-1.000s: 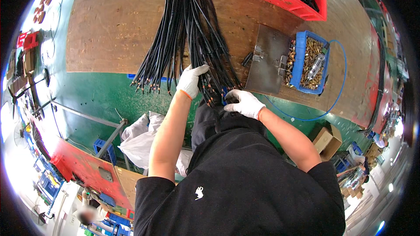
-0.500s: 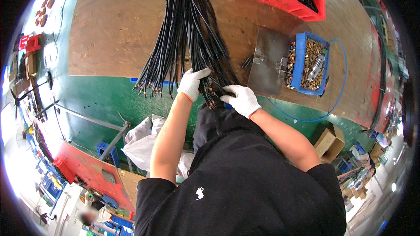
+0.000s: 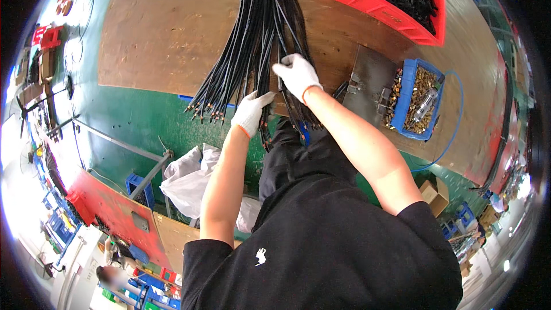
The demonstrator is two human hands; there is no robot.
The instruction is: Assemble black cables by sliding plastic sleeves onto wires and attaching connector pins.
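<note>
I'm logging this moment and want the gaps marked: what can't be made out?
In the head view:
Black cables: far ends, cut off by the top edge.
Left hand: how many cables it holds, hidden by the hand itself and overlap.
Right hand: whether it grips a cable, hidden by its own back.
Red bin: far side, cut off by the top edge.
Brass-coloured parts: exact shapes, too small; some under a silvery tool.
</note>
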